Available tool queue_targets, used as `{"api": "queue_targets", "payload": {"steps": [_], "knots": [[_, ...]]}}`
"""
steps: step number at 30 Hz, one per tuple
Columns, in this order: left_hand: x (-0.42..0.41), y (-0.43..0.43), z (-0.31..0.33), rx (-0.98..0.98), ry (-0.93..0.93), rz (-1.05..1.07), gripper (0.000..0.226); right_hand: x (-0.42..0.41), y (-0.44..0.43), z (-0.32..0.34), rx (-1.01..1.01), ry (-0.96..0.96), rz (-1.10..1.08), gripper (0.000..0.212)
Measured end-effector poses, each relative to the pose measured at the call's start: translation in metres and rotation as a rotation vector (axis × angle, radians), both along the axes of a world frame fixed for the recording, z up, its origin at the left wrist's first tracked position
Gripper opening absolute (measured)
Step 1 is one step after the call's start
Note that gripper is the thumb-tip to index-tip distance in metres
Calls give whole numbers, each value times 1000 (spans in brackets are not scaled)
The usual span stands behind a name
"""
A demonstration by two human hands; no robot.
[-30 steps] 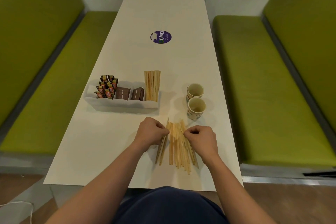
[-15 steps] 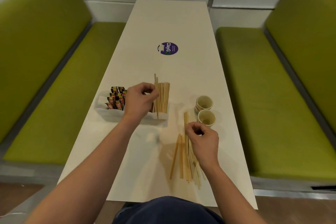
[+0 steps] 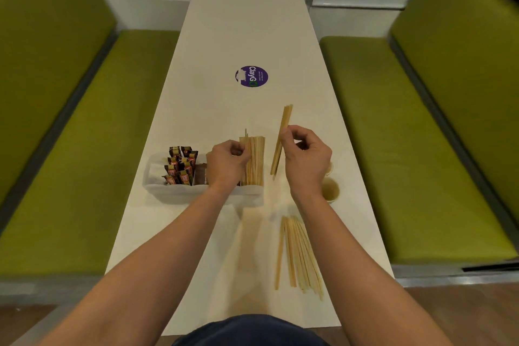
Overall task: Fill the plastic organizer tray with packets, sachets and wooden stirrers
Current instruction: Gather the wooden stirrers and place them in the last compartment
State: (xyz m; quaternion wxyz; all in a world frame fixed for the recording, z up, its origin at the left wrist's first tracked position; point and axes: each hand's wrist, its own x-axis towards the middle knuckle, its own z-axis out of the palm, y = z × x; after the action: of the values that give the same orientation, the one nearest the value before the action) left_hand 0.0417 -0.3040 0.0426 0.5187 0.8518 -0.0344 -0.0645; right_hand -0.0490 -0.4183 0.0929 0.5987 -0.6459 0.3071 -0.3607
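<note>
While your right hand (image 3: 304, 159) pinches a few pale wooden stirrers (image 3: 281, 141) just right of the clear plastic organizer tray (image 3: 179, 192), your left hand (image 3: 227, 164) grips one at the tray's stirrer compartment. Next, slot yours in; more lie loose on the white desk (image 3: 247, 31).

I had both forearms stretched forward, left hand (image 3: 228, 161) curled with fingertips pinched, right hand (image 3: 304, 160) raised slightly higher, thumb and fingers pinched.
</note>
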Motion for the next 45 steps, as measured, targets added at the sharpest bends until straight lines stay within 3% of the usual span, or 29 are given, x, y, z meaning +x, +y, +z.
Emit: {"api": "queue_targets", "payload": {"steps": [8, 17, 24, 31, 35, 37, 42, 45], "knots": [[-8, 9, -14, 177, -43, -86, 4, 28, 7, -32, 25, 48, -2, 4], [-14, 17, -9, 154, -104, -89, 8, 34, 22, -67, 57, 199, 23, 5], [-23, 28, 2, 163, -133, -60, 7, 22, 17, -77, -163, 385, 122, 15], [-52, 33, 5, 99, -127, -76, 9, -4, 14, -66, -135, 336, 164, 14], [-78, 33, -1, 171, -31, -193, 18, -51, 7, -60, -87, 325, 246, 6], [-94, 33, -9, 245, 35, -262, 25, -80, -1, -62, -140, 417, 308, 12], [-132, 31, -33, 518, 132, -380, 38, -141, -17, -81, -331, 860, 393, 36], [-153, 21, -42, 578, 94, -416, 44, -156, -18, -89, -363, 961, 380, 43]]}}
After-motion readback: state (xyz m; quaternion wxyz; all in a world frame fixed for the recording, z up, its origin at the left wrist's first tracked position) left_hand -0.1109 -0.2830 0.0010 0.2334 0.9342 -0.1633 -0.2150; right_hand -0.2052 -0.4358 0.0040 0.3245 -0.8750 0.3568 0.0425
